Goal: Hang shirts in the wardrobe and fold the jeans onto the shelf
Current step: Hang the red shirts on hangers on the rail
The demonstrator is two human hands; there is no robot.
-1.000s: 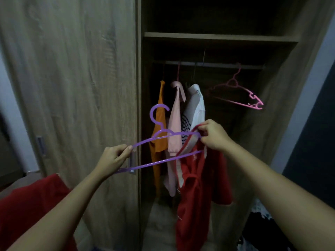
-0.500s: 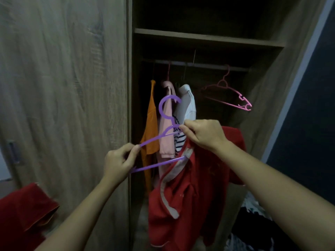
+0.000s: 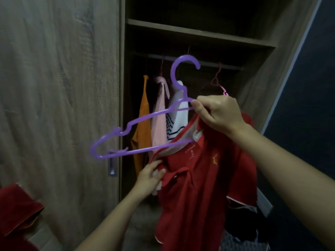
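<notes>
**A:** Head view first. Where is the shirt?

**B:** The red shirt (image 3: 199,187) is held up in front of the open wardrobe (image 3: 261,91), below its rail (image 3: 204,63) and toward the right side of the opening. It hangs loose, with the collar uppermost.

**A:** And the hanger?

**B:** The purple hanger (image 3: 172,71) is tilted, hook up. Its right end is inside the shirt's neck opening. Its left end sticks out bare in front of the edge of the closed door (image 3: 59,87).

**A:** The hands?

**B:** The right hand (image 3: 219,113) pinches the hanger just beside the base of the hook, thumb and fingers curled, with collar fabric bunched under them. The left hand (image 3: 148,176) is lower and grips the shirt's front edge near the collar, fingers curled into the cloth.

**A:** What's on the rail?

**B:** At the left end hang an orange shirt (image 3: 144,124), a pink shirt (image 3: 159,115) and a white striped shirt (image 3: 178,115), close together. A bare pink hanger (image 3: 217,82) hangs to their right, partly behind the right hand. A shelf (image 3: 199,35) runs above the rail.

**A:** Anything else?

**B:** A red cloth (image 3: 16,211) lies at the lower left, by the foot of the door. Dark clothes (image 3: 241,238) are heaped at the lower right; I cannot tell what they are.
</notes>
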